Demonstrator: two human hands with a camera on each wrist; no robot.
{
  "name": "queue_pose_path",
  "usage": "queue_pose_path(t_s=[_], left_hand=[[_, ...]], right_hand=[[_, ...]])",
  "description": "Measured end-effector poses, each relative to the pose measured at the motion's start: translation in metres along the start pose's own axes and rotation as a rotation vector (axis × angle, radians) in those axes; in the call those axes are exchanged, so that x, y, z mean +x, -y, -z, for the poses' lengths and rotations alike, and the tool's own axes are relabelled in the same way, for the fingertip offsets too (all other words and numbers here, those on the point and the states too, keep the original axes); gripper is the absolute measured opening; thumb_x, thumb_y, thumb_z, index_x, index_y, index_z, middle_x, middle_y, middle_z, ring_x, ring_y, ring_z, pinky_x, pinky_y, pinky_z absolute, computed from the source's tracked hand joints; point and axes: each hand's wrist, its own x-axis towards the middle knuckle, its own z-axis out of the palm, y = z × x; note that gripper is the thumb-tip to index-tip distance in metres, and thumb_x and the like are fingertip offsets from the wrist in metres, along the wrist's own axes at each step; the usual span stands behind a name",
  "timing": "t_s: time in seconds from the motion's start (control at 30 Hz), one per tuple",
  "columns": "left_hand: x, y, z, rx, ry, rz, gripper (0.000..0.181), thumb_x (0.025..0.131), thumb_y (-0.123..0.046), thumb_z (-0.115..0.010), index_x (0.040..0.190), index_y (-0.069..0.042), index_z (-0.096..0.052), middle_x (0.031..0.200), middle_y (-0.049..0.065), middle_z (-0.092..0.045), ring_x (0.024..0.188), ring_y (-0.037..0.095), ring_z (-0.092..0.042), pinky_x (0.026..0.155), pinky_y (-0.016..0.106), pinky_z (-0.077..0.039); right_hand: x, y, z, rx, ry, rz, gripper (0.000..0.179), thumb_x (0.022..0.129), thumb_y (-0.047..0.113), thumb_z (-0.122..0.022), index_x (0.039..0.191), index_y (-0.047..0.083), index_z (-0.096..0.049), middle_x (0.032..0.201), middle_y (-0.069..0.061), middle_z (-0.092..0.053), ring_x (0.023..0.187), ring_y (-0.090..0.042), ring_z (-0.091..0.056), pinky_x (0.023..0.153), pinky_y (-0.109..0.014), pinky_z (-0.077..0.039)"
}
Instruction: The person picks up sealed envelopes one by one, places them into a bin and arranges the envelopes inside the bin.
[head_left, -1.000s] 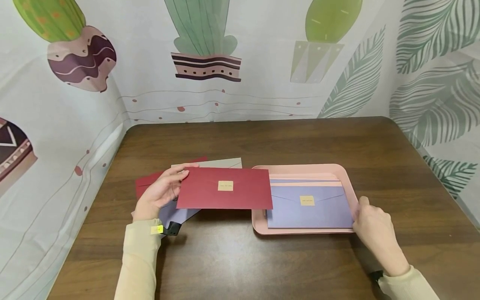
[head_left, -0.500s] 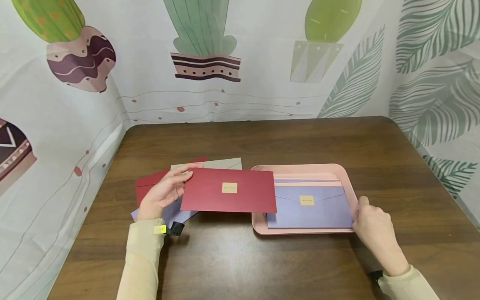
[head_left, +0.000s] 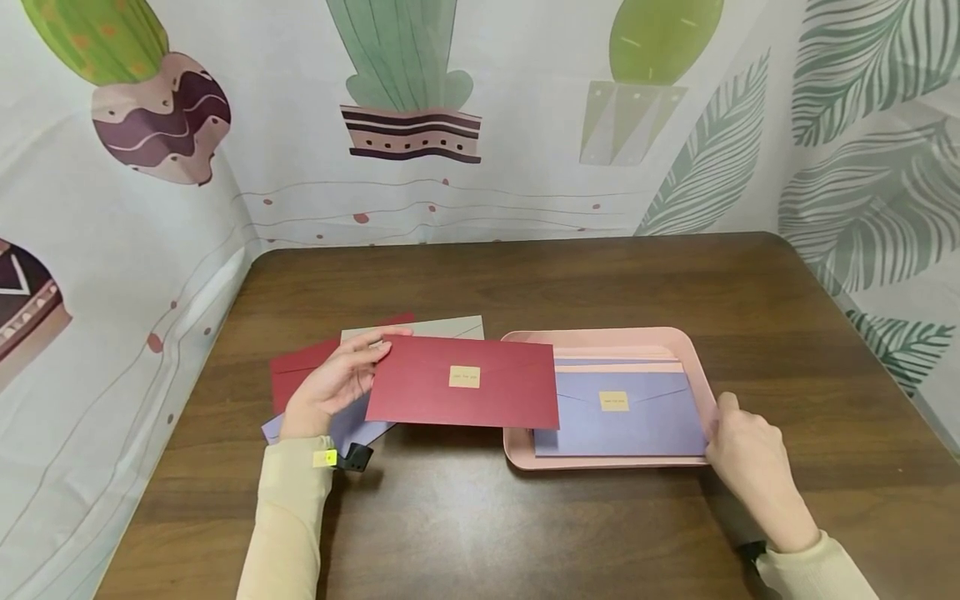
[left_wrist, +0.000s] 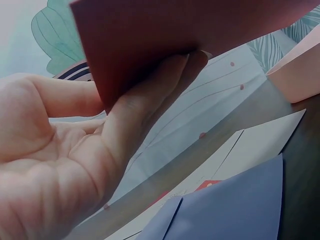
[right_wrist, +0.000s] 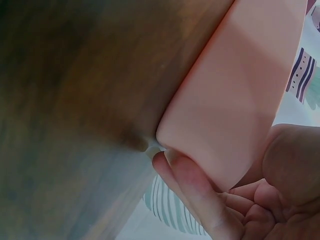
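My left hand [head_left: 333, 383] pinches a red envelope [head_left: 420, 396] by its left end, thumb on the upper face and fingers beneath. A small gold sticker sits at the envelope's middle. The envelope is raised above the table, its right end overlapping the left rim of the pink tray [head_left: 600, 462]. In the tray lies a lavender envelope [head_left: 615, 433], on top of other envelopes whose edges show behind it. At the tray's right end, my right hand [head_left: 750, 446] grips the wall; the right wrist view shows its fingers [right_wrist: 192, 182] against the tray's outer side.
Under and behind my left hand lie more envelopes: a red one [head_left: 296, 371], a pale grey one [head_left: 450, 327] and a lavender one [left_wrist: 235, 205]. They overlap on the brown wooden table [head_left: 480, 533]. A cactus-print cloth [head_left: 525, 192] hangs behind the table.
My left hand has moved a little to the right with the red envelope, whose right end now covers more of the tray. The right hand and tray have stayed put.
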Motion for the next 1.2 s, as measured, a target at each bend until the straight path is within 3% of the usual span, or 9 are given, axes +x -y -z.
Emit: queue_pose_path(t_s=[0.27,0.87,1.03,1.2], left_hand=[[0.003,0.002,-0.003,0.019,-0.016,0.002,0.038,0.103,0.004,-0.027,0.135,-0.002,-0.047,0.088,-0.001,-0.060,0.073,0.006,-0.062,0.066,0.018,-0.055],[0.009,0.006,-0.010,0.053,-0.034,0.010,0.039,0.103,0.004,-0.030,0.130,-0.007,-0.055,0.076,-0.004,-0.053,0.064,0.004,-0.055,0.057,0.015,-0.053],[0.011,0.008,-0.011,0.016,0.013,-0.003,0.041,0.102,0.006,-0.025,0.131,-0.004,-0.052,0.086,0.000,-0.059,0.074,0.007,-0.061,0.063,0.019,-0.056],[0.014,0.009,-0.012,0.007,0.006,0.016,0.040,0.102,0.007,-0.026,0.129,-0.006,-0.053,0.097,0.003,-0.066,0.080,0.010,-0.066,0.068,0.023,-0.058]], right_hand=[[0.000,0.000,0.000,0.001,0.021,-0.010,0.012,0.077,-0.003,-0.054,0.078,-0.006,-0.042,0.054,-0.026,-0.052,0.051,-0.051,-0.052,0.047,-0.059,-0.039],[-0.001,0.000,-0.001,-0.008,-0.020,0.012,0.013,0.075,-0.005,-0.054,0.076,-0.005,-0.041,0.050,-0.022,-0.049,0.047,-0.048,-0.050,0.044,-0.057,-0.038],[0.000,0.000,-0.001,-0.008,0.003,0.009,0.013,0.075,-0.005,-0.054,0.076,-0.005,-0.041,0.050,-0.022,-0.049,0.047,-0.047,-0.051,0.044,-0.057,-0.038],[-0.001,0.000,0.000,-0.007,-0.005,0.007,0.013,0.074,-0.005,-0.054,0.075,-0.005,-0.041,0.050,-0.022,-0.049,0.047,-0.046,-0.051,0.043,-0.057,-0.038]])
